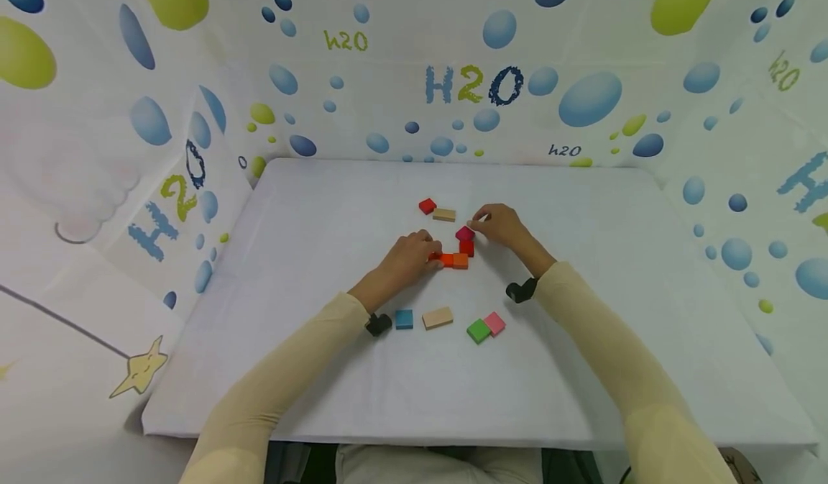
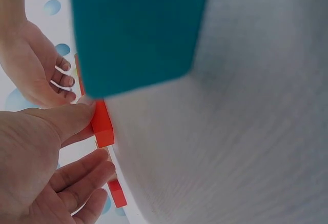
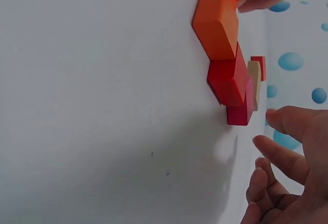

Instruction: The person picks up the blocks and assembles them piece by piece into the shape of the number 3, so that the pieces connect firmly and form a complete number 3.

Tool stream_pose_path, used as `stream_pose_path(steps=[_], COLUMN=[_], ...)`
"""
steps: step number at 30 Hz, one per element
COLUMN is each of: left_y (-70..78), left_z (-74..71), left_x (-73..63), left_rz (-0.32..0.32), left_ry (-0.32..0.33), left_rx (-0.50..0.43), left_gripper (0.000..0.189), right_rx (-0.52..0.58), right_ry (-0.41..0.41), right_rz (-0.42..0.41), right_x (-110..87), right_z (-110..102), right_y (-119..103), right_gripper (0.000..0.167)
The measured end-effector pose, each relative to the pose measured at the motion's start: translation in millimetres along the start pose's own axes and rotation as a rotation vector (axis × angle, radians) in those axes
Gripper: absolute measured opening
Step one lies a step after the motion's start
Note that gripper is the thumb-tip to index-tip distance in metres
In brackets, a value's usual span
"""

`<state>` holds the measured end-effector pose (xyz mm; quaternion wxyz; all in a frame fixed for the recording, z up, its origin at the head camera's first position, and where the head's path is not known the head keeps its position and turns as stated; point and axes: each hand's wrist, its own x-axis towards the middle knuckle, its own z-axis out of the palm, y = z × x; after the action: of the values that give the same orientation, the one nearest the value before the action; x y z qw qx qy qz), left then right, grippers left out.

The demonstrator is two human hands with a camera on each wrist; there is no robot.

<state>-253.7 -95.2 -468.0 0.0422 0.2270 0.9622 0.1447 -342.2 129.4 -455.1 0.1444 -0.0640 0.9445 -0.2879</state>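
Note:
My left hand pinches a red-orange block between thumb and fingers at the left end of a short row on the table. An orange block forms the right end of that row. Behind it stand a red block and then a magenta block, making a bent line. My right hand hovers beside the magenta block; in the right wrist view its fingers are spread a little and apart from the blocks. The left fingers partly hide the row's left end.
Farther back lie a red block and a wooden block. Nearer me are a blue block, another wooden block, and a green block touching a pink block. A white cloth covers the table.

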Motion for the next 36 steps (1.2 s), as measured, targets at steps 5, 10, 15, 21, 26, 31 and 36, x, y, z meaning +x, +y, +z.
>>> stream_pose_path(steps=[5, 10, 15, 21, 26, 31, 36], left_y=[-1.2, -3.2, -3.8, -2.7, -1.2, -0.8, -1.5], left_z=[1.3, 3.6, 3.4, 0.3, 0.0, 0.7, 1.2], left_x=[0.0, 0.4, 0.2, -0.7, -0.3, 0.0, -0.9], left_rz=[0.007, 0.017, 0.015, 0.016, 0.017, 0.02, 0.017], left_ry=[0.006, 0.015, 0.019, 0.01, 0.009, 0.006, 0.011], left_rx=[-0.003, -0.005, 0.01, -0.001, -0.001, 0.008, 0.01], left_gripper=[0.031, 0.031, 0.03, 0.029, 0.03, 0.03, 0.03], right_rx=[-0.016, -0.054, -0.073, -0.056, -0.067, -0.058, -0.027], right_ry=[0.038, 0.05, 0.051, 0.032, 0.026, -0.007, -0.06], right_rz=[-0.042, -0.061, -0.089, -0.099, -0.104, -0.083, -0.06], right_x=[13.1, 24.2, 32.3, 39.9, 40.8, 37.2, 34.0], right_z=[4.3, 9.2, 12.4, 18.2, 19.4, 17.7, 16.2], right_y=[-2.8, -9.8, -19.6, -26.8, -29.5, -31.5, -33.9], right_gripper=[0.033, 0.035, 0.033, 0.031, 0.029, 0.027, 0.027])
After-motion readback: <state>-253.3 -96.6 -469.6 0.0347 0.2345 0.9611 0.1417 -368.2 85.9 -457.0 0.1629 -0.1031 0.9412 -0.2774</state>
